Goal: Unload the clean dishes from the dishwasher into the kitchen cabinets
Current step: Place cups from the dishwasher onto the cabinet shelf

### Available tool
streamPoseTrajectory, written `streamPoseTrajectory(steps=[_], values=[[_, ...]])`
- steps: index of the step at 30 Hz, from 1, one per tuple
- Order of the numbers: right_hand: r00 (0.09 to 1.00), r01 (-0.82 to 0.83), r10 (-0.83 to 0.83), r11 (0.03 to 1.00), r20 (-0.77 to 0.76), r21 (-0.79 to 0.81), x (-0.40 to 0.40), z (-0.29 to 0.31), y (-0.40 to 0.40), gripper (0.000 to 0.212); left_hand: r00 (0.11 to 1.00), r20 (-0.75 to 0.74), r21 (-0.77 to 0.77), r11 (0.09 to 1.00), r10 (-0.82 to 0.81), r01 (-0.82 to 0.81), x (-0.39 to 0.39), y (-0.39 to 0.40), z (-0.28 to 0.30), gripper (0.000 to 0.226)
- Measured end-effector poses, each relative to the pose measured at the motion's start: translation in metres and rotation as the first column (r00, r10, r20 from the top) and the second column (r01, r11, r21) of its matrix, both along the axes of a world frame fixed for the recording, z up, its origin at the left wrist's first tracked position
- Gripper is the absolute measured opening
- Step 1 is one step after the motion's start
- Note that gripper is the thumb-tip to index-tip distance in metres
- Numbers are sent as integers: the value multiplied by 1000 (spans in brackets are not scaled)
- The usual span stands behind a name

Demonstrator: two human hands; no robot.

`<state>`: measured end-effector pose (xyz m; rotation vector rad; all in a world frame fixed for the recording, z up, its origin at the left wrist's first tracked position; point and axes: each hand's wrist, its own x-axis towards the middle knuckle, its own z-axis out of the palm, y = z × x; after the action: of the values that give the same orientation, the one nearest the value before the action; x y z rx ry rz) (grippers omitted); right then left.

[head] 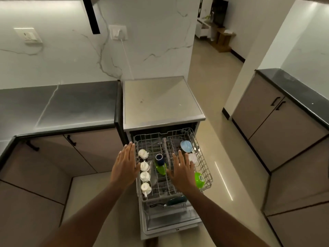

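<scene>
The dishwasher [162,104] stands at the counter's end with its door [170,223] down and its upper rack [204,168] pulled out, low and centre in the view. Along the rack's 9 o'clock edge sit 4 white cups [145,176] in a row, upside down. Near the rack's middle a dark blue cup [159,159] stands just above a green bowl [161,169]. At 1 o'clock in the rack a pale blue bowl [185,146] leans on edge, with a white dish [193,157] just below it, partly hidden. At 4 o'clock a second green bowl [199,179] rests against the rack's wire wall. Below the rack's front edge, in the lower level, lies a dark utensil [170,202]; I cannot tell what kind.

The left hand [124,166] hovers at the rack's 9 o'clock rim, fingers straight and together, holding nothing. The right hand [182,171] hovers over the rack's centre-right, fingers spread and relaxed, also holding nothing.

At 9 o'clock from the dishwasher runs a dark counter [67,104] over brown cabinets [53,157]. At 3 o'clock, across the floor, stand more cabinets [272,122].
</scene>
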<state>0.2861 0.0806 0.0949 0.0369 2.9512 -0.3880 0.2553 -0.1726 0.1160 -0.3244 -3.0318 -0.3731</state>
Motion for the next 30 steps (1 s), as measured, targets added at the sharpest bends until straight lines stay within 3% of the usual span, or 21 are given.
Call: streamPoseTrajectory(steps=[6,12,19,24,30], values=[[998,25,-23,999,62,-37,-26,-46,-9,78,992,49,-41,992,-113,115,-43,6,-42,84],[978,-46,61,996,202,-77,-47,-97,-26,79,953,242,-58,978,-180,200,-69,7,-95,77],[948,-32,111,966,297,-257,-73,-180,-56,77,877,480,-93,991,-36,92,-83,9,-174,69],[910,108,68,913,409,-392,-84,-269,-76,75,850,526,-247,963,44,103,-106,16,-247,64],[848,256,18,862,529,-438,-93,-343,-101,76,888,459,-497,839,37,222,-133,19,-314,54]])
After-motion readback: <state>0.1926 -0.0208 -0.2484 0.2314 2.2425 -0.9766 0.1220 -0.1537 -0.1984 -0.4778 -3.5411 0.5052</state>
